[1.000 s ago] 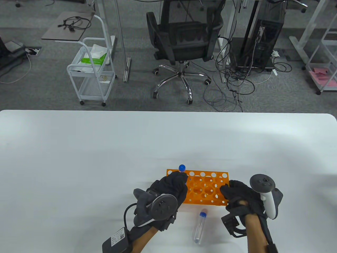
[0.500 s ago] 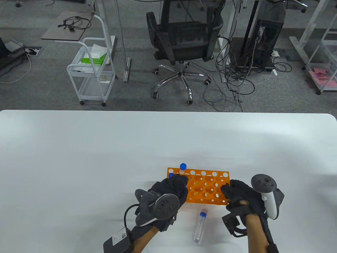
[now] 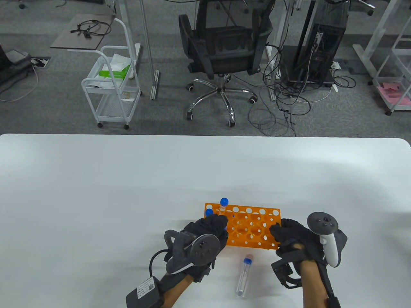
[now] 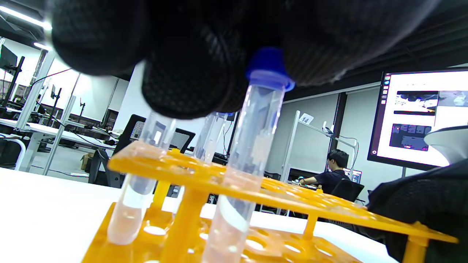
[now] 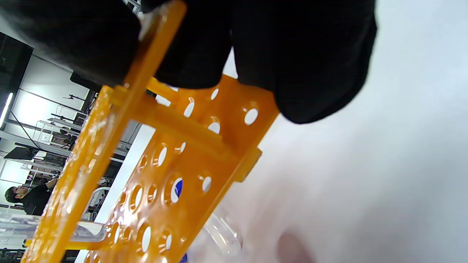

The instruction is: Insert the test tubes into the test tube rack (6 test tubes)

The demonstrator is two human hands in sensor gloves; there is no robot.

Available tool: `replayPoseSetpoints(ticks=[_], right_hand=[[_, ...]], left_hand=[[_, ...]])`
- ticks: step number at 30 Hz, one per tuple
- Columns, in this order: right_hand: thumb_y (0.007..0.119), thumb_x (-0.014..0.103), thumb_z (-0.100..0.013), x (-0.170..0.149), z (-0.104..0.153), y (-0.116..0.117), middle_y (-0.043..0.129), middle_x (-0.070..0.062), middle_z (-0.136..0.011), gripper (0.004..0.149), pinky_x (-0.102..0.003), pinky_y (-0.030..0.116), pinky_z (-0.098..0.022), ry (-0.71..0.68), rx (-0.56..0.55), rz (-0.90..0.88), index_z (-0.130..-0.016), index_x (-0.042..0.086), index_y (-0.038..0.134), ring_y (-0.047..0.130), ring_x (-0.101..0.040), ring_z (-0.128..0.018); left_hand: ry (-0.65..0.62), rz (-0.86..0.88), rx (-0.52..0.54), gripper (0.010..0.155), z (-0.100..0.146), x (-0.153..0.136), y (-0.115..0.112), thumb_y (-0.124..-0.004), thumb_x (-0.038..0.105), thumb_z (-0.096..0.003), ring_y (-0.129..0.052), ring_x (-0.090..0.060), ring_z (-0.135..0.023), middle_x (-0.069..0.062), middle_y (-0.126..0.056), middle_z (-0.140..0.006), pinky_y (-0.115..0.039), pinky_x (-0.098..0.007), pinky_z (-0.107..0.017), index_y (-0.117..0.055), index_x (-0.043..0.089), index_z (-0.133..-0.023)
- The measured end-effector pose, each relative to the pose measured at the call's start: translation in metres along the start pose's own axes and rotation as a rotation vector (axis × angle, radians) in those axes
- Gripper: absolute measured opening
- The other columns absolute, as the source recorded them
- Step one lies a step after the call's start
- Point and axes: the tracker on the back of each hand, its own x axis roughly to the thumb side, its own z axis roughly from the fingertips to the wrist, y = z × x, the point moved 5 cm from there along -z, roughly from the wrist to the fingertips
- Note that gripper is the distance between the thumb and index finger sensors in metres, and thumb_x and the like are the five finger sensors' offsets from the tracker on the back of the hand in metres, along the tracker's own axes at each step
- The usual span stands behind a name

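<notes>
Leftmost, left hand (image 3: 208, 229) grips the blue cap of a test tube (image 4: 241, 171) already partway through the orange rack (image 3: 253, 229), beside two seated tubes (image 3: 224, 202). Centre, a spare tube (image 3: 244, 276) lies on the white table (image 3: 96, 192) near the rack's front edge. Rightmost, right hand (image 3: 290, 235) clamps the rack's end; advisable: keep the tube upright, press straight down, rack braced.
</notes>
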Motion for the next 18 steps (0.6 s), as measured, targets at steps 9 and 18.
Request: replayPoseSetpoints(ticks=[9,18], right_hand=[[0.086,0.053,-0.042,-0.001,-0.001,-0.002,0.090,0.010,-0.059,0.056,-0.038,0.094,-0.037,0.005,0.001,-0.005,-0.084,0.020,0.070,0.097,-0.031,-0.066],[0.086,0.053,-0.042,-0.005,-0.002,-0.003,0.090,0.010,-0.059,0.056,-0.037,0.095,-0.036,0.016,0.004,-0.014,-0.084,0.020,0.070,0.096,-0.031,-0.066]], left_hand=[[-0.011,-0.024,-0.017,0.050,0.001,0.003,0.000,-0.084,0.045,-0.0391,-0.105,-0.021,-0.047,-0.010,-0.096,-0.083,-0.089,-0.039,-0.031,-0.079,0.022,-0.083],[0.078,0.106,0.012,0.053,0.002,-0.015,0.024,-0.078,0.051,-0.0407,-0.105,-0.023,-0.051,-0.012,-0.095,-0.085,-0.088,-0.040,-0.032,-0.081,0.022,-0.085]])
